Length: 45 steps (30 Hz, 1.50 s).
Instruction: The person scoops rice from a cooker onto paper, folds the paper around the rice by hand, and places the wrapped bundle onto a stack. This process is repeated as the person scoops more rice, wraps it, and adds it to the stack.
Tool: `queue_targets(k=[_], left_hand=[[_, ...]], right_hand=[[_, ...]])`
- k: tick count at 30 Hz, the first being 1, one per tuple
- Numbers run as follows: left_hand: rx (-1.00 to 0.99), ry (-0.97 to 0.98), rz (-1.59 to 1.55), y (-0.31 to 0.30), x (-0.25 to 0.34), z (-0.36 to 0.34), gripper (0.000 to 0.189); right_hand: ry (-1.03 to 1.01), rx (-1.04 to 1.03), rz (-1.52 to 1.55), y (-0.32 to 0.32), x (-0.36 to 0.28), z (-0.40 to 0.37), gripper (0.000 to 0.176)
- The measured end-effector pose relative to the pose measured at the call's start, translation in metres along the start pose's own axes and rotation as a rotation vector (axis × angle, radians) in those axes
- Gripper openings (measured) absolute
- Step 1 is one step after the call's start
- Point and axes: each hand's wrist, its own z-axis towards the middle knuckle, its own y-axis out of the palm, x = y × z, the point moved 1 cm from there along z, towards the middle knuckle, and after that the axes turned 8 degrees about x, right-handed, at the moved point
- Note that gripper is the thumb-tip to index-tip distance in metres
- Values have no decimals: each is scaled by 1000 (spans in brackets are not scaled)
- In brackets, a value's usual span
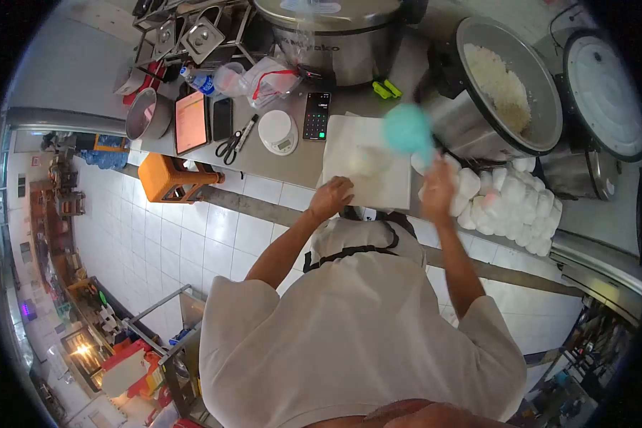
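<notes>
A stack of pale paper sheets [389, 189] lies on the counter in front of the body, with a small white mound of rice [366, 162] on it. My left hand [332, 197] rests at the stack's lower left corner, fingers bent over the edge; what they hold, if anything, is too small to tell. My right hand [439, 187], blurred by motion, is closed round the handle of a turquoise scoop [407, 128]. The scoop's round head is above the right side of the paper. An open cooker of white rice [496, 78] stands to the upper right.
White wrapped bundles [510, 203] are piled right of the paper. A scale [277, 133], calculator phone [317, 115], scissors [230, 148] and tablet [191, 123] lie left. A large closed cooker [335, 53] stands behind; an orange stool [170, 177] is below the counter.
</notes>
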Motion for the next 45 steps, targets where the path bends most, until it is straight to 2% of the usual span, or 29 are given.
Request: queue_targets(k=[1,3,4,5,8,10,11,13,15,16,18,20,23,26,29,32,35,37,40,41,43,44,45], left_hand=[[71,73,31,-7,11,2,29],[47,141,75,-4,6,9,26],[35,179,95,-3,3,14,25],[4,203,123,-4,3,18,25],[-73,256,210,-11,7,32,25],[-119,258,260,-8,4,34,26],[-119,261,249,-8,1,35,26],[-109,252,225,-1,-7,33,26],[-93,188,125,-18,7,29,26],[-85,157,77,-25,11,28,27],[-97,148,65,-24,6,25,28],[-100,120,10,-23,0,28,27],[-104,36,-122,-24,-4,27,23],[-126,-48,-229,-28,-1,31,18],[-133,-125,-323,-25,-4,35,13],[-84,-154,-351,-31,7,35,10],[59,-108,-294,-31,11,41,13],[213,-84,-249,-34,15,45,17],[194,-234,-123,-40,13,57,19],[224,-209,-121,-42,15,57,20],[286,-155,-114,-49,17,59,22],[242,-191,-103,-52,14,60,23],[196,-231,-93,-51,7,56,25]], right_hand=[[76,142,0,-19,16,22,54],[-19,292,-305,-85,5,109,55],[122,234,-415,-109,7,140,56],[134,152,-564,-124,32,162,54],[66,-22,-777,-129,76,211,49],[-20,-109,-918,-124,76,225,48],[-58,-10,-813,-126,72,219,46],[-145,175,-592,-115,0,200,44],[-109,13,-153,-93,-34,144,41],[-150,-143,-1,-72,-42,107,40],[143,-528,210,-38,-54,38,36],[291,-582,186,-9,-40,-10,27],[388,-633,151,14,-26,-50,30],[286,-578,104,30,-32,-59,32],[-20,-520,-74,44,-35,-60,35],[-129,-482,-121,58,-23,-66,27],[-117,-466,-60,64,-4,-67,19],[77,-483,33,70,3,-58,17],[279,-507,25,84,15,-38,15],[333,-516,-3,89,17,-35,14],[350,-533,-35,95,14,-24,14],[361,-538,-51,98,12,-19,14],[205,-417,-87,99,7,-22,15]])
